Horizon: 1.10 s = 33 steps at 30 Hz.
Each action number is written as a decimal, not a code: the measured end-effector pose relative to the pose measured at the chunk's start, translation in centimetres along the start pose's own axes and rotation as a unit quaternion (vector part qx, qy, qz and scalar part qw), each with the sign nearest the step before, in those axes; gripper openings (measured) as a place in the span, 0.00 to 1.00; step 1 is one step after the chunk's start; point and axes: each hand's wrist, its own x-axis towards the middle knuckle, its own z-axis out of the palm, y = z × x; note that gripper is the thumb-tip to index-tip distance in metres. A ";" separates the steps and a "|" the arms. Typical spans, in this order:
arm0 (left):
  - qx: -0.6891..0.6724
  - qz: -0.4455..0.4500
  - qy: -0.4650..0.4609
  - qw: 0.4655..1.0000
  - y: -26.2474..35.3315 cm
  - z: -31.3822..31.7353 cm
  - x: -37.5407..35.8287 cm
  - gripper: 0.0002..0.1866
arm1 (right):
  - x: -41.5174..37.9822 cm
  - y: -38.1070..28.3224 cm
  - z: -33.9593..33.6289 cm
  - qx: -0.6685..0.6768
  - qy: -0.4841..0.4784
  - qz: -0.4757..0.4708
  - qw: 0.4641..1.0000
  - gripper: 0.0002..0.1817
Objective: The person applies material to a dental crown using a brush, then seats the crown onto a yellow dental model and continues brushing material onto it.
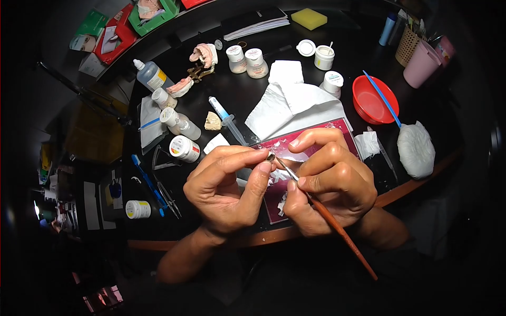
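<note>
My left hand (224, 184) pinches a small dental crown (271, 156) between thumb and fingertips; its visible side looks dark and metallic with a pale edge. A fine brush (337, 225) with a reddish-brown wooden handle is gripped in my right hand (340, 181), its handle slanting down to the right. The brush tip reaches the crown, though whether it touches is too small to tell. Below both hands lies a dark red tray (271, 210) with white scraps and powder on it. My fingers partly hide the tray and the crown.
White tissue (311, 113) lies behind the tray. A red bowl (363, 105) with a blue stick and a wrapped white pad (416, 150) stand right. A syringe (227, 121), jars (184, 149), tweezers (167, 192) and a jaw model on an articulator (203, 58) are left and behind.
</note>
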 end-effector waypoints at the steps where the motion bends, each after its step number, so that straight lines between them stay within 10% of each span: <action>1: -0.002 -0.002 -0.001 1.000 0.0 0.0 0.0 0.12 | 0.0 0.0 0.0 0.002 -0.001 -0.001 1.000 0.14; 33: 0.012 0.003 -0.007 1.000 0.3 -0.1 0.2 0.11 | -0.1 0.2 0.1 0.003 -0.005 -0.003 1.000 0.13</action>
